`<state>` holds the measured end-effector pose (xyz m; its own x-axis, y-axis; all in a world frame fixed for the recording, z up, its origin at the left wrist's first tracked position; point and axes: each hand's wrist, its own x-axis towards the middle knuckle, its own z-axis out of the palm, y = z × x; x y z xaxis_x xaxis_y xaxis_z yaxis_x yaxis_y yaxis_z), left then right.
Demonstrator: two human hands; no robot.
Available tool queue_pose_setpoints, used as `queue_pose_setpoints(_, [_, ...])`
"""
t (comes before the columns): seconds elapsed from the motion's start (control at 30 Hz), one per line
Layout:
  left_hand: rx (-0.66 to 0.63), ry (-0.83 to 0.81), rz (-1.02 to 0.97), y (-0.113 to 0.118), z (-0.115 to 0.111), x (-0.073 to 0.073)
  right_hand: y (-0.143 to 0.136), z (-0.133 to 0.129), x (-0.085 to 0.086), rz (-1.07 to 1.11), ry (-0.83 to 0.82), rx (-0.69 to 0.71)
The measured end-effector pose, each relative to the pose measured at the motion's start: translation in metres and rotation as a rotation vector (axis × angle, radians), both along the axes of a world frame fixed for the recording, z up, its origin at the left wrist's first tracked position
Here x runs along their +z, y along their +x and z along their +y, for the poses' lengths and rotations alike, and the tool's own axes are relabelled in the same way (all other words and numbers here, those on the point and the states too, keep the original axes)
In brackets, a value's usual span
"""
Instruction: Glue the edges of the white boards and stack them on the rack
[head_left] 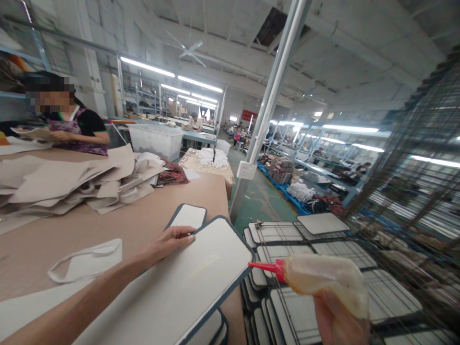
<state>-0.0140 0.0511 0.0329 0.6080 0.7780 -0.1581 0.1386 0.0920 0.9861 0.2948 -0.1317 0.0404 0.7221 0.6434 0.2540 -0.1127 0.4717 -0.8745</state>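
Observation:
My left hand (178, 238) grips the far edge of a white panel (201, 273) with a dark blue border, thumb on top and fingers reaching over the edge. The panel is tilted above the table. In my right hand (338, 316) is a glue bottle (327, 278), clear and soft, with yellowish liquid inside. Its red nozzle points left, with the tip at the panel's right corner. A faint yellowish streak lies across the panel's white face. Behind my left hand is a smaller panel (189, 216) with the same dark border.
Beige cut pieces (72, 177) are heaped on the brown table (151, 215), near a white strip loop (89, 261). At right, a wire rack (406, 158) holds several bordered panels (345, 254). A metal post (266, 105) stands beyond the table edge. A co-worker (77, 124) sits at left.

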Motion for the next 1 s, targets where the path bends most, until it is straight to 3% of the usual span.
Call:
queue_pose_setpoints(0.13, [0.136,-0.044,0.018,0.005,-0.01,-0.006,0.001,0.008,0.003,0.016,0.026,-0.142])
queue_pose_setpoints(0.23, [0.183,-0.068,0.016,0.008,-0.018,-0.006,0.001,0.012,0.004,0.011,0.058,-0.141])
queue_pose_setpoints(0.5, [0.177,-0.116,-0.005,0.004,-0.023,-0.019,0.001,0.018,-0.001,0.03,0.055,-0.058])
queue_pose_setpoints(0.67, [0.216,-0.155,0.016,0.004,-0.026,-0.018,-0.002,0.023,0.0,-0.027,0.099,0.021])
queue_pose_setpoints(0.87, [0.161,-0.141,-0.021,0.006,-0.029,-0.012,0.003,0.038,0.004,0.04,0.131,-0.084])
queue_pose_setpoints(1.0, [0.152,-0.144,-0.024,0.004,-0.031,-0.014,0.005,0.04,0.0,0.038,0.109,-0.072])
